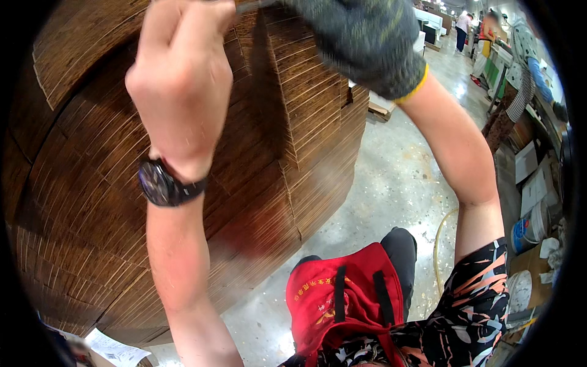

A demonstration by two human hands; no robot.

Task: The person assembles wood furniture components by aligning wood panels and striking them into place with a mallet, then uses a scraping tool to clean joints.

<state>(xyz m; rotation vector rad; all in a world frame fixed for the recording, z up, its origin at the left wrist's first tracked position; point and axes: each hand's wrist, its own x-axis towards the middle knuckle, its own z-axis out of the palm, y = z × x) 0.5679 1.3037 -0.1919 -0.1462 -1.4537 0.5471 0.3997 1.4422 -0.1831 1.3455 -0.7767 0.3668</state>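
Observation:
My left hand (183, 79), bare and with a black watch (160, 183) on the wrist, is raised at the top of the view. Its fingers are closed at one end of a thin grey strip (254, 6), which runs toward my right hand (370, 46). That hand wears a dark grey knitted glove with a yellow cuff; its fingers are blurred and cut off by the top edge. Whether the strip belongs to the glove I cannot tell. Below both hands rises a large stack of dark brown wood-grain boards (318, 128), close in front of me.
A grey speckled floor (391, 165) runs along the stack's right side. Buckets (531, 229) and cartons stand at the far right, near a yellow hose (438, 244). Other people (487, 37) are in the background. Paper (116, 348) lies at the lower left.

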